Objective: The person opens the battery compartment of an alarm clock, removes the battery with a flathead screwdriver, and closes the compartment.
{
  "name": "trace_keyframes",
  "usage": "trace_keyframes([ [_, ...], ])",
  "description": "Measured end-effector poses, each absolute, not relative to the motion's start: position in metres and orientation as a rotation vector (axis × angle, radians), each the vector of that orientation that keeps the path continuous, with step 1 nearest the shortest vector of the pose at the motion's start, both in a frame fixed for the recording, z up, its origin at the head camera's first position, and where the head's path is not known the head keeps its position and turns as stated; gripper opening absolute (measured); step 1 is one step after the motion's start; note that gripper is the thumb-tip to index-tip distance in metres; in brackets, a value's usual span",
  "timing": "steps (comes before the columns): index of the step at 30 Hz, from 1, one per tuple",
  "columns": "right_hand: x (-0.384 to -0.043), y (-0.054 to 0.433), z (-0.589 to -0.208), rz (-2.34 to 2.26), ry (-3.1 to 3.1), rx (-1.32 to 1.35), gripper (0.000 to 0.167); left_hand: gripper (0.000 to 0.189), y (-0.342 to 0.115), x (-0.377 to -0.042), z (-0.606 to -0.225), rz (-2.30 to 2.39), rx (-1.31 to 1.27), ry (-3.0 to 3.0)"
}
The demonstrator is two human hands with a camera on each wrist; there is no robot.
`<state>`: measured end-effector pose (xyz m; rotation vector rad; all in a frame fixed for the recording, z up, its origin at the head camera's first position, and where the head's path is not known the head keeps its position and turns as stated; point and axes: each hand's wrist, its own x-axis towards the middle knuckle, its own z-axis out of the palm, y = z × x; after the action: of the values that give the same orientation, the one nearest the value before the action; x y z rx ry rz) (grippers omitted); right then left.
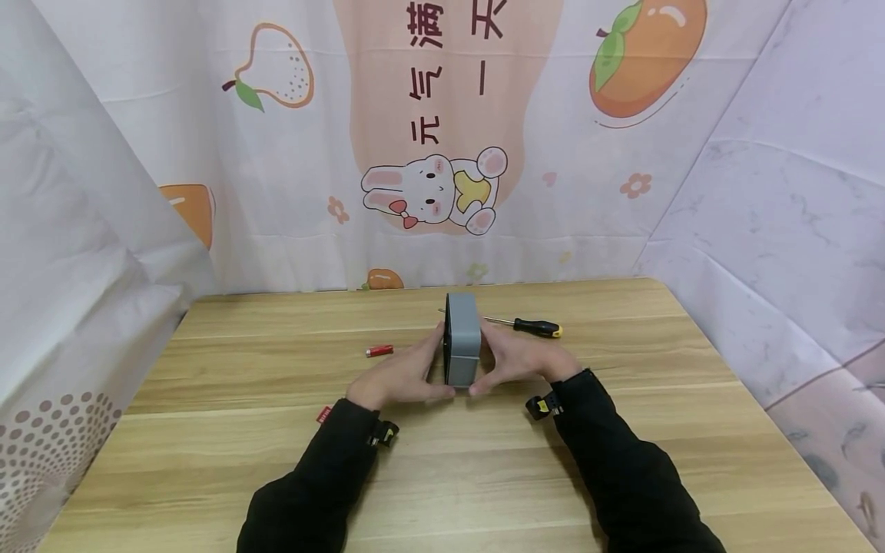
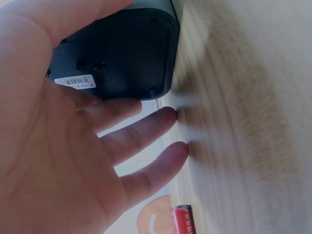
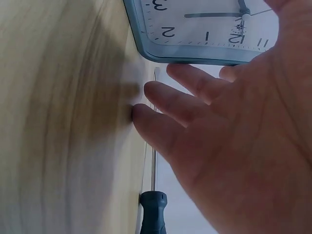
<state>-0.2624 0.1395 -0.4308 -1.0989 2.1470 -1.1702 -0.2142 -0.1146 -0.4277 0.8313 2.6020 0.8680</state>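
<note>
A grey square alarm clock point(image 1: 463, 338) stands on edge on the wooden table between both hands. Its black back point(image 2: 131, 48), with a white barcode sticker point(image 2: 75, 82), faces my left hand point(image 1: 404, 376). Toward my right hand point(image 1: 518, 357) looks the white dial point(image 3: 185, 34) with its numerals and hands. Each hand holds the clock from its own side, thumb at the near end and fingers reaching to the far part. In both wrist views the lower fingers spread past the clock, their tips close over the tabletop.
Behind the clock lies a screwdriver point(image 1: 538, 328) with a black and yellow handle, its shaft partly hidden. A red battery point(image 1: 379, 351) lies left of the clock. A printed curtain point(image 1: 290, 192) hangs along the table's back edge point(image 1: 574, 284).
</note>
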Motion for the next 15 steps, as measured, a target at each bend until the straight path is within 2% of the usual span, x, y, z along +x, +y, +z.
trace_keyframes([
  [9, -0.2624, 0.1405, -0.4336, -1.171, 2.149, -1.035, 0.131, 0.113, -0.1125, -0.2143, -0.4281, 0.871, 0.821, 2.609],
  [15, -0.262, 0.1415, -0.433, -1.155, 2.185, -1.004, 0.129, 0.113, -0.112, -0.2136, -0.4273, 0.883, 0.813, 2.6],
])
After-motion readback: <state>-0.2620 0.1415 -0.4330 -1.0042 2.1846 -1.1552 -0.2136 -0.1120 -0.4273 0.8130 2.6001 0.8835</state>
